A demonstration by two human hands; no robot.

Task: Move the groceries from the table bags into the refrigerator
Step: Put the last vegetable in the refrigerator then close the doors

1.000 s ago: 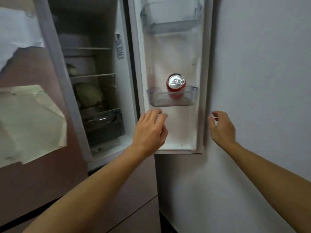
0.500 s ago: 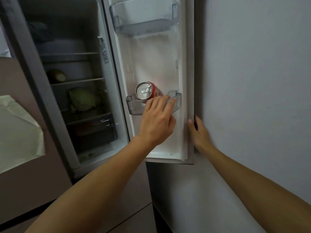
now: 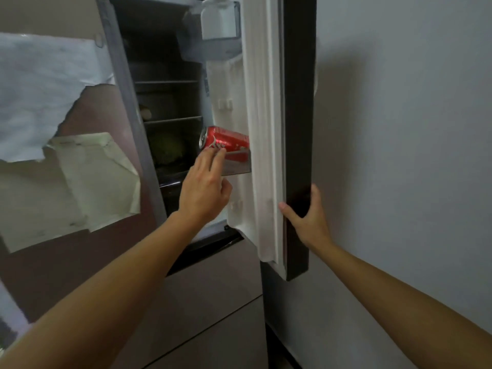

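Left hand (image 3: 205, 187) only touches the can (image 3: 229, 141), fingers straight; right hand (image 3: 306, 219) grips the door (image 3: 298, 129). A swing could tip the can out.

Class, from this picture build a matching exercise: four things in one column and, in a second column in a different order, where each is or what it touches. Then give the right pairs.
Column 1
1. red can
2. left hand
3. right hand
4. green vegetable

Column 2
A. grips the edge of the fridge door
B. sits in the fridge's dark interior
C. sits in the lower door bin
D. its fingers touch the can

Pairs: 1-C, 2-D, 3-A, 4-B
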